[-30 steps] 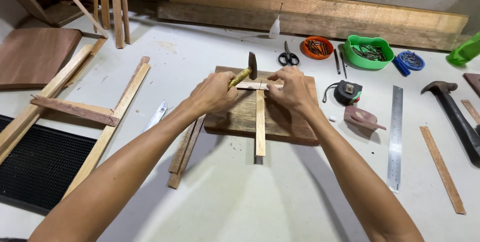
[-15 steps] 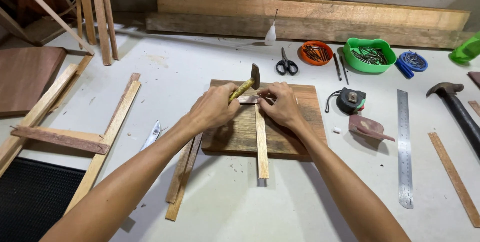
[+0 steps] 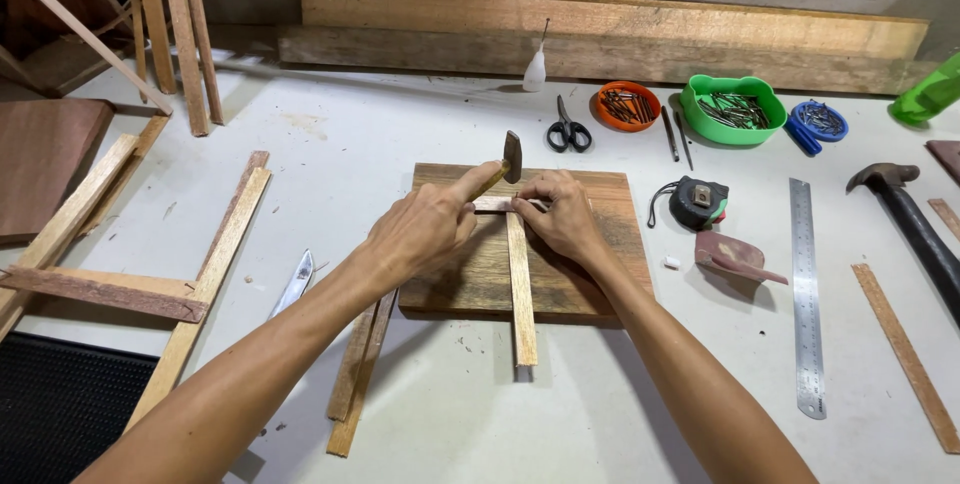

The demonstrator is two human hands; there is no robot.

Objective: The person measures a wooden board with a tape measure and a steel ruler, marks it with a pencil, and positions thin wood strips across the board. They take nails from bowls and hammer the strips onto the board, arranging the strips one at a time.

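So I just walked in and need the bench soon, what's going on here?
A person is working at a white table over a square wooden board. The left hand grips a small hammer, its head raised just above the board. The right hand pinches the top of a thin wooden strip that lies lengthwise on the board and overhangs its near edge. Scissors, tubs of nails, a tape measure and a steel ruler lie to the right.

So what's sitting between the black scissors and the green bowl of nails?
An orange bowl of nails and two dark pencil-like sticks, seen in the head view.
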